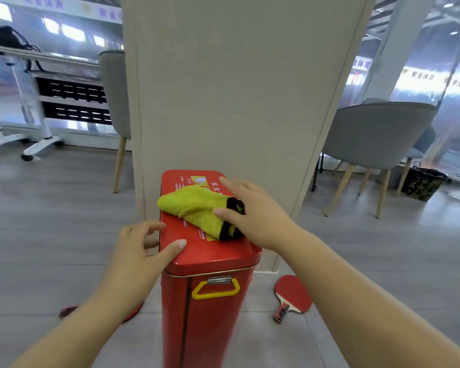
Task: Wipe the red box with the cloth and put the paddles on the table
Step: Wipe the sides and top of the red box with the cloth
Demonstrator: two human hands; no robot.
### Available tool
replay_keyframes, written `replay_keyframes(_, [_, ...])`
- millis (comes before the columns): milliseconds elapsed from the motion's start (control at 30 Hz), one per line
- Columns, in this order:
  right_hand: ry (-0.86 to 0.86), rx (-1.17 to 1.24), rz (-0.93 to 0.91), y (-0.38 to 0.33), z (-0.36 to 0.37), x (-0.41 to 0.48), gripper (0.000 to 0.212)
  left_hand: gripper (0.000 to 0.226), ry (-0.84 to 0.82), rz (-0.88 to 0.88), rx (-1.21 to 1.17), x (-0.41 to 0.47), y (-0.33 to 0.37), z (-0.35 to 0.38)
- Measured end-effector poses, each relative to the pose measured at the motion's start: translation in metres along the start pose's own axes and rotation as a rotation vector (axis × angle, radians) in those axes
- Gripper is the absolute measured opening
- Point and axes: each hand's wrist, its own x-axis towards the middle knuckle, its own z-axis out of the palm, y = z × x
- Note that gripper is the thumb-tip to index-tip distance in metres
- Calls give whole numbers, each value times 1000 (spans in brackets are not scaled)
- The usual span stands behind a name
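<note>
Head view shows a tall red box (207, 309) standing on the floor at lower centre, against a grey pillar (231, 88), its lid down and latched by a yellow handle (215, 289), so whatever is inside cannot be seen. A yellow cloth (194, 208) lies bunched on the lid. The right hand (252, 213) rests flat on the cloth's black-edged end, fingers stretched out and thumb lying on the fabric. The left hand (141, 248) steadies the box, with its thumb on the lid and its fingers curled against the left edge. One paddle (292, 296) lies on the floor at lower right, and a second paddle (136, 309) peeks out behind the left forearm at lower left. Both are well apart from the white table (51, 58) at upper left. The box is tall and narrow, so a hard sideways wipe could rock or tip it if the left hand slackens. The loose cloth could slide off the smooth lid. A step back could land on a paddle. A camouflage bin (422, 184) sits at mid right, and its contents cannot be made out.
</note>
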Motion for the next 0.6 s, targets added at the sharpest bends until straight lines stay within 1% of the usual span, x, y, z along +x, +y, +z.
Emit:
replay_keyframes(100, [50,120,89,24,2,-19,55,46,-15,-74,-159,-7,-3,4])
replay_keyframes(167, [32,172,178,37,6,-26,54,63,-33,-95,-186,-10,-2,5])
replay_keyframes(233, [-18,261,232,44,13,-27,48,70,-52,-101,-209,-11,0,6])
replay_keyframes(300, [-71,372,274,40,20,-28,37,69,-87,-97,-227,-13,4,6])
replay_keyframes(333, [-77,416,291,38,25,-29,36,69,-108,-89,-239,-14,5,7])
replay_keyframes(400, [-61,475,322,35,32,-30,39,71,-139,-81,-260,-16,5,9])
replay_keyframes(467, [-43,473,349,33,37,-31,42,67,-142,-80,-272,-17,5,11])
replay_keyframes(533, [-27,459,377,31,39,-33,37,65,-149,-70,-304,-17,5,11])
replay_keyframes(600, [0,450,425,28,42,-34,32,56,-150,-52,-363,-18,4,11])
